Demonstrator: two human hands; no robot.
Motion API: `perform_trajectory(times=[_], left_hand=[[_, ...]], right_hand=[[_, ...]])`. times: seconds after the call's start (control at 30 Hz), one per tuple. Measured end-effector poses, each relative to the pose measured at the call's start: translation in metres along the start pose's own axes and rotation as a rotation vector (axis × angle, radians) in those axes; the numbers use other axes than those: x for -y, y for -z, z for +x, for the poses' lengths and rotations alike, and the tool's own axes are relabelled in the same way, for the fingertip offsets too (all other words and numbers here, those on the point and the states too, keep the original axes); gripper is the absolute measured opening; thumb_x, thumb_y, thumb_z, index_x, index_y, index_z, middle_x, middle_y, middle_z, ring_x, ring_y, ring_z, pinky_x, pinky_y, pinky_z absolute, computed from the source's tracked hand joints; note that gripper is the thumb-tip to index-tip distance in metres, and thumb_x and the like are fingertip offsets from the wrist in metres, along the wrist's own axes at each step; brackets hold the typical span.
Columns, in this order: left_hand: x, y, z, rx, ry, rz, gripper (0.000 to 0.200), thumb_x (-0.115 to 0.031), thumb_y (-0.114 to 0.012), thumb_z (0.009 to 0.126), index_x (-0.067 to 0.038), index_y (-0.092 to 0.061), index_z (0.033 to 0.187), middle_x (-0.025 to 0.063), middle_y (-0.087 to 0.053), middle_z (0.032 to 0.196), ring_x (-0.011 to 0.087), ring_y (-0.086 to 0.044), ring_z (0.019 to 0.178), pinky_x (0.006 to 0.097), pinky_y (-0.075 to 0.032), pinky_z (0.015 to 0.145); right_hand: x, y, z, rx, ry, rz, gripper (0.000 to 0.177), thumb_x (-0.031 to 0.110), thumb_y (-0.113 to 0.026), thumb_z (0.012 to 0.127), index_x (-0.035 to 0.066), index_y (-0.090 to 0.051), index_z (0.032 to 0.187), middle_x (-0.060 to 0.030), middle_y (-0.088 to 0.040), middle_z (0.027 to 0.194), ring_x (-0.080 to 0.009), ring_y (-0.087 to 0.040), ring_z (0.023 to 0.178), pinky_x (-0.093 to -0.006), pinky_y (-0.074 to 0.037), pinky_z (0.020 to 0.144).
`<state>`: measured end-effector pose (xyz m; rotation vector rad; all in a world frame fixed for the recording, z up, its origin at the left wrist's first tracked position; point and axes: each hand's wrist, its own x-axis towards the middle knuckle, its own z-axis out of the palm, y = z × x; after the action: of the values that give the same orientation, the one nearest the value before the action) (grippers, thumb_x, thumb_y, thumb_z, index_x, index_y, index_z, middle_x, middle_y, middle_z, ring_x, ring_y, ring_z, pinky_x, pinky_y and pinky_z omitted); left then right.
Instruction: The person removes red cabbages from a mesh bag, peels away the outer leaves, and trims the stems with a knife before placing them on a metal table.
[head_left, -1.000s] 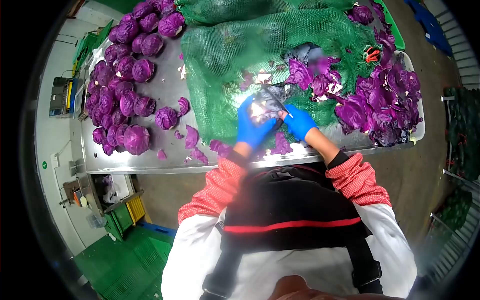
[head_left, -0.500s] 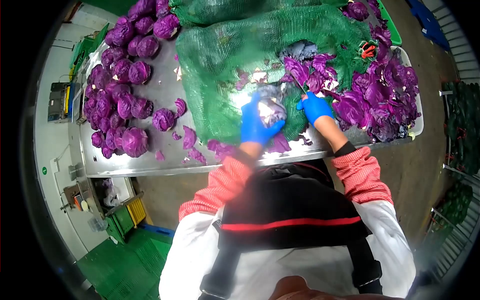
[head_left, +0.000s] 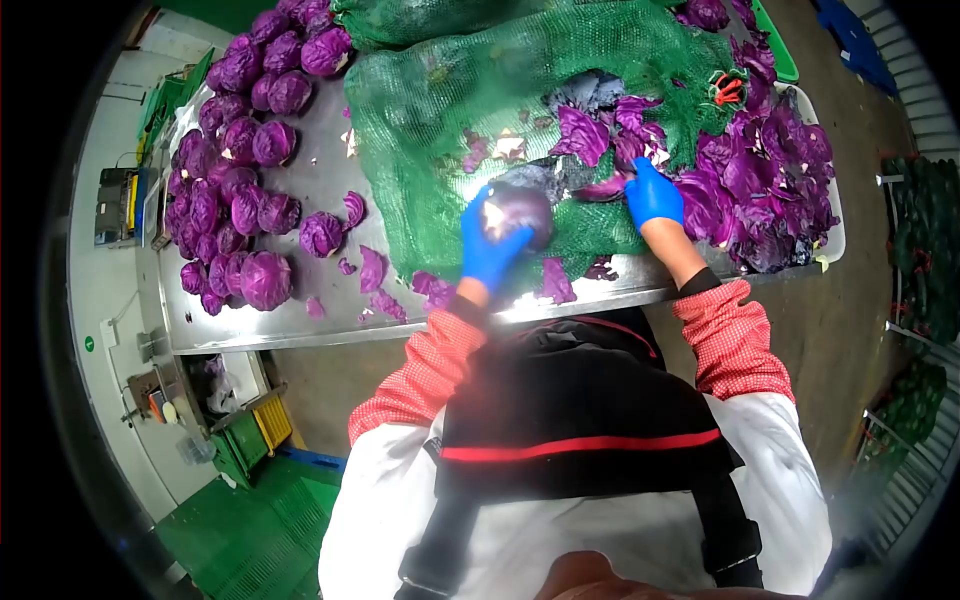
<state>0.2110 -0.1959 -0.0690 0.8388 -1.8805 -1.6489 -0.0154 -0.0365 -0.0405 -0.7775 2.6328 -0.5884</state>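
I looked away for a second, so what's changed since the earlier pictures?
The right hand has moved right, away from the held cabbage; a purple leaf now shows at its fingers. The left hand still grips the cabbage, and the cabbage pile stayed put.

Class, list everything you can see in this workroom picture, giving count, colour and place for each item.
Table: one, silver, centre
Held cabbage: one, purple, in left hand
Other cabbages: many, purple, mostly table's left
Mesh bags: several, green, on table and far right
Loose leaves: many, purple, on bag and table
Leaf heap: one, purple, table's right
Container: one, white, under heap
Ties: bunch, red, on bag
Yellow crate: one, yellow, lower left
Apron: one, black with red stripe, on person
Gloved hands: two, blue; left around cabbage, right beside leaves
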Motion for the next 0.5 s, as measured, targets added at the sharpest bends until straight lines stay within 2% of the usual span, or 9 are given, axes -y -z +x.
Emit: perform_trajectory(times=[0.07, 0.1, 0.13, 0.17, 0.23, 0.27, 0.37, 0.4, 0.5], left_hand=[[-0.003, -0.006, 0.012, -0.108, 0.133, -0.042, 0.075, -0.025, -0.076, 0.071, -0.006, -0.037, 0.132, 0.0147, -0.042, 0.125, 0.0250, -0.043, 0.114, 0.0376, -0.038, 0.097], [-0.019, -0.013, 0.013, -0.158, 0.209, -0.085, 0.072, -0.023, -0.075, 0.073, -0.006, -0.037, 0.132, 0.0147, -0.044, 0.123, 0.0245, -0.046, 0.110, 0.0363, -0.041, 0.094], [-0.061, -0.022, 0.008, -0.110, 0.324, -0.290, 0.068, -0.019, -0.074, 0.075, -0.005, -0.037, 0.131, 0.0133, -0.050, 0.115, 0.0207, -0.053, 0.100, 0.0319, -0.048, 0.084], [-0.046, -0.019, 0.005, -0.003, 0.354, -0.192, 0.060, -0.019, -0.070, 0.080, -0.005, -0.040, 0.130, 0.0088, -0.054, 0.110, 0.0167, -0.055, 0.095, 0.0298, -0.048, 0.082], [-0.069, -0.023, -0.012, 0.110, 0.320, -0.154, 0.054, -0.017, -0.072, 0.079, -0.004, -0.044, 0.123, 0.0048, -0.054, 0.100, 0.0125, -0.055, 0.083, 0.0270, -0.050, 0.071], [-0.043, -0.022, -0.013, 0.196, 0.252, -0.040, 0.055, -0.019, -0.077, 0.073, -0.003, -0.048, 0.117, 0.0067, -0.053, 0.095, 0.0160, -0.055, 0.085, 0.0304, -0.050, 0.075], [-0.081, -0.029, -0.005, 0.114, -0.189, 0.510, 0.065, -0.023, -0.082, 0.065, -0.002, -0.049, 0.118, 0.0125, -0.055, 0.101, 0.0237, -0.055, 0.093, 0.0353, -0.046, 0.084], [-0.091, -0.033, 0.005, 0.148, -0.317, 0.373, 0.076, -0.030, -0.083, 0.059, -0.003, -0.048, 0.121, 0.0160, -0.053, 0.111, 0.0306, -0.052, 0.100, 0.0392, -0.041, 0.091], [-0.078, -0.037, 0.035, 0.364, -0.371, 0.557, 0.080, -0.037, -0.081, 0.059, -0.007, -0.048, 0.125, 0.0155, -0.052, 0.119, 0.0324, -0.051, 0.102, 0.0400, -0.041, 0.092]], right_hand=[[0.028, 0.011, -0.019, -0.111, 0.166, 0.155, 0.057, 0.040, -0.057, 0.082, 0.014, -0.041, 0.130, -0.0224, -0.062, 0.104, -0.0410, -0.060, 0.090, -0.0474, -0.048, 0.075], [0.057, 0.029, -0.035, -0.010, 0.080, 0.045, 0.072, 0.049, -0.060, 0.079, 0.018, -0.032, 0.138, -0.0211, -0.061, 0.109, -0.0393, -0.061, 0.092, -0.0454, -0.048, 0.077], [0.073, 0.035, -0.049, 0.060, 0.100, 0.116, 0.075, 0.053, -0.060, 0.078, 0.019, -0.031, 0.139, -0.0216, -0.061, 0.109, -0.0403, -0.061, 0.091, -0.0453, -0.048, 0.076], [0.073, 0.024, -0.052, 0.158, 0.090, 0.204, 0.078, 0.056, -0.060, 0.077, 0.021, -0.030, 0.140, -0.0218, -0.061, 0.107, -0.0412, -0.060, 0.092, -0.0454, -0.048, 0.077], [0.077, 0.017, -0.062, 0.266, 0.016, 0.192, 0.080, 0.057, -0.061, 0.076, 0.022, -0.030, 0.140, -0.0212, -0.063, 0.101, -0.0406, -0.061, 0.089, -0.0445, -0.048, 0.075], [0.075, 0.017, -0.067, 0.199, -0.007, 0.222, 0.081, 0.054, -0.064, 0.075, 0.024, -0.029, 0.141, -0.0212, -0.064, 0.097, -0.0401, -0.061, 0.089, -0.0437, -0.048, 0.075], [0.052, 0.024, -0.056, 0.322, 0.072, 0.261, 0.078, 0.044, -0.066, 0.076, 0.020, -0.029, 0.141, -0.0197, -0.059, 0.115, -0.0379, -0.060, 0.099, -0.0421, -0.048, 0.083], [0.051, 0.025, -0.053, 0.306, 0.089, 0.269, 0.078, 0.042, -0.067, 0.076, 0.020, -0.030, 0.140, -0.0195, -0.057, 0.118, -0.0372, -0.059, 0.101, -0.0413, -0.048, 0.084], [0.050, 0.024, -0.049, 0.274, 0.144, 0.289, 0.075, 0.038, -0.069, 0.075, 0.020, -0.033, 0.139, -0.0186, -0.051, 0.128, -0.0353, -0.056, 0.106, -0.0389, -0.046, 0.088]])
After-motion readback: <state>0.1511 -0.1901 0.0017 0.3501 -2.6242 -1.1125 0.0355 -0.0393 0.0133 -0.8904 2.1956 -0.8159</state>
